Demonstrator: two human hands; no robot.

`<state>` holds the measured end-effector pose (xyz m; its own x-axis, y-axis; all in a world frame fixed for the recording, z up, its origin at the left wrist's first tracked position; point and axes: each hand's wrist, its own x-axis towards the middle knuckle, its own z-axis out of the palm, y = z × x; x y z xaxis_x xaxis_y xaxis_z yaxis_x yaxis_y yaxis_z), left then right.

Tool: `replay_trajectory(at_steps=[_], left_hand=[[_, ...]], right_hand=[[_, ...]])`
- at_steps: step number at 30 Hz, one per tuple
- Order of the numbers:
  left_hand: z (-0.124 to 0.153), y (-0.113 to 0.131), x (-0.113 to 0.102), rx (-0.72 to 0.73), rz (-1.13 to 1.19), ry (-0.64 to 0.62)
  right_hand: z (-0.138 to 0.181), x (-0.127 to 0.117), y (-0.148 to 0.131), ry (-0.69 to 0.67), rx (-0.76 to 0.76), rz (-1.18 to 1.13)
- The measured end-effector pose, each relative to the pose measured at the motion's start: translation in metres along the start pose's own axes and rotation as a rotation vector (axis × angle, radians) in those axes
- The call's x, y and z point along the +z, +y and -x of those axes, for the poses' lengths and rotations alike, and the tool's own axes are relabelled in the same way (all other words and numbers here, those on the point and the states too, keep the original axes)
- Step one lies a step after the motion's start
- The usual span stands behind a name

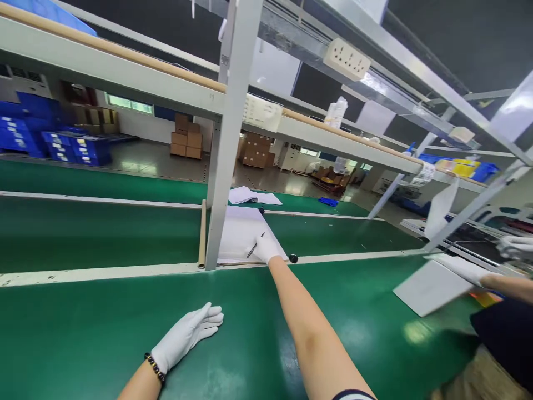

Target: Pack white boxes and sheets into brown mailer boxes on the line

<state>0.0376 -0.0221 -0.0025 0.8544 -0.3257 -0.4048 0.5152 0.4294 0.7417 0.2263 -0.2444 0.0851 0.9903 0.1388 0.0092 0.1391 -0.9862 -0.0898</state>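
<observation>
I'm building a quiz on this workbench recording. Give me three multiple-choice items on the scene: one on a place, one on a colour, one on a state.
1. Where does the person's white-gloved right hand rest?
A. on the white paper sheets beside the grey metal post
B. on the blue plastic crates
C. on the stacked cardboard boxes

2. What colour is the mat of the work table?
A. red
B. green
C. yellow

3. How does the white-gloved left hand lie?
A. clenched round a tool
B. raised in the air
C. flat on the mat, holding nothing

Answers:
1 A, the right hand lies on the sheets and holds a dark slim pen.
2 B, the whole surface is green.
3 C, the fingers are stretched out on the mat.
</observation>
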Motion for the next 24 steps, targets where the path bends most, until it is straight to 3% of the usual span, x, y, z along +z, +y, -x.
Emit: replay_trajectory(at_steps=[5, 9, 15, 18, 21, 24], left_hand=[[-0.002, 0.0, -0.001, 0.019, -0.008, -0.006], [-0.003, -0.002, -0.003, 0.044, 0.008, -0.016], [-0.008, -0.009, -0.007, 0.099, 0.019, -0.017], [-0.008, -0.012, -0.006, 0.135, 0.024, -0.017], [-0.006, -0.015, -0.002, 0.182, 0.014, 0.001], [-0.005, -0.016, -0.001, 0.22, 0.009, 0.055]], right_hand=[[-0.003, -0.003, 0.009, 0.08, 0.056, -0.179], [0.013, -0.009, 0.011, 0.331, 0.113, -0.398], [0.099, -0.021, 0.017, 0.684, 0.098, -0.701], [0.152, -0.008, 0.031, 0.845, 0.096, -0.98], [0.183, 0.028, 0.056, 0.772, 0.086, -1.025], [0.181, 0.076, 0.076, 0.522, 0.188, -0.967]])
